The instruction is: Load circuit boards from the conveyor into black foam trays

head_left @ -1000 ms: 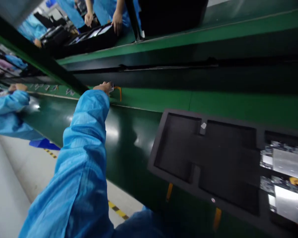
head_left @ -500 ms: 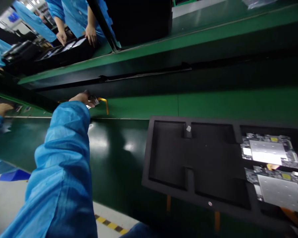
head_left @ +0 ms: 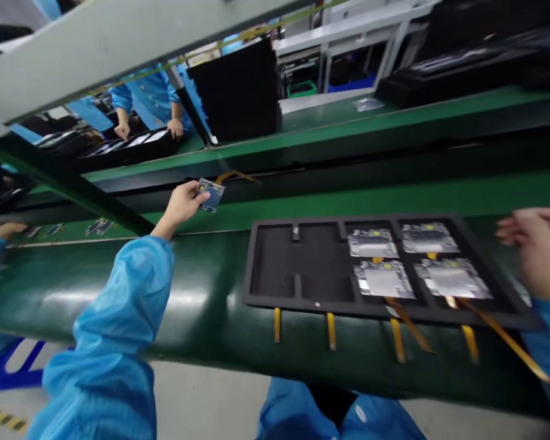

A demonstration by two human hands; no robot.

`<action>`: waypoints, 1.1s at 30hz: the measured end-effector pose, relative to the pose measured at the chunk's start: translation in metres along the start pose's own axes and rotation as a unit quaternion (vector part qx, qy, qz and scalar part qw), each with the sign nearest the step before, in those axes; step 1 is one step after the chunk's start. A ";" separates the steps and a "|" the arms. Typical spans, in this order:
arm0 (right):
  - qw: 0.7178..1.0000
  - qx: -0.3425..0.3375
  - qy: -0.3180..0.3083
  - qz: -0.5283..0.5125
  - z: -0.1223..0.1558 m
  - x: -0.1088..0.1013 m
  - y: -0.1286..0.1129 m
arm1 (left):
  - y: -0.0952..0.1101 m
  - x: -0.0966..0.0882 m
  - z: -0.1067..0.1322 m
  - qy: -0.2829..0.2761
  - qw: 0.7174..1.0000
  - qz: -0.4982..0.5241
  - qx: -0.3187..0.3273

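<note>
Fingers of the left hand pinch a small circuit board by its left edge, thumb pressed on the face turned to the camera, holding it tilted above the green workbench. An orange flex cable runs from the board's top edge, out to the right of those fingertips. Below and to the right of them lies a black tray; four larger boards sit in its right part, between the two hands, and yellow strips stick out at its near edge. Just beside the tray's right end, the fingers of the right hand are bent and blurred; I cannot tell whether they grasp anything. Left of the pinching fingers, past a green post, are small parts and a co-worker's hand.
</note>
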State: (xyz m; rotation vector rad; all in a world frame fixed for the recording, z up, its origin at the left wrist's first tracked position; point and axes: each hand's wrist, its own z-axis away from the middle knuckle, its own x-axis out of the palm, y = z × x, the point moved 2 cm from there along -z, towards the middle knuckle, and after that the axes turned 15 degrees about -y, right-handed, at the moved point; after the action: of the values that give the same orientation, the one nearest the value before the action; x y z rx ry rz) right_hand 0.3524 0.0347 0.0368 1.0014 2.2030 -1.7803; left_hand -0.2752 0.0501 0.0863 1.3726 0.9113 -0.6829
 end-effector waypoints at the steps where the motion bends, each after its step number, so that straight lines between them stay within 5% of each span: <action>1: 0.999 0.005 0.000 -0.044 0.006 -0.008 -0.004 | 0.021 0.012 0.010 0.010 0.999 0.023 0.034; 4: 0.974 -0.150 -0.125 -0.115 0.031 -0.004 -0.037 | 0.081 0.053 0.040 0.036 0.989 0.072 0.127; 7: 0.899 -0.335 -0.272 -0.078 0.056 0.031 -0.077 | 0.133 0.095 0.066 0.029 0.975 0.100 0.198; 9: 0.875 -0.384 -0.287 -0.068 0.063 0.058 -0.092 | 0.160 0.120 0.077 0.027 0.966 0.098 0.238; 12: 0.883 -0.378 -0.275 -0.033 0.062 0.091 -0.096 | 0.186 0.146 0.083 0.038 0.952 0.073 0.294; 19: 0.892 -0.338 -0.299 -0.020 0.051 0.125 -0.084 | 0.193 0.166 0.076 0.064 0.901 0.020 0.429; 27: 0.891 -0.322 -0.313 -0.070 0.050 0.116 -0.077 | 0.188 0.175 0.087 0.123 0.879 0.051 0.457; 33: 0.875 -0.396 -0.260 -0.098 0.055 0.114 -0.072 | 0.188 0.175 0.093 0.185 0.844 0.034 0.502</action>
State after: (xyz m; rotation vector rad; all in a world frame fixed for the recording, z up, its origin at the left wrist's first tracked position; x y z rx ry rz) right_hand 0.2075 0.0253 0.0239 0.1006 2.3329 -0.8426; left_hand -0.0135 -0.0040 0.0298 2.5318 0.8031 -0.9077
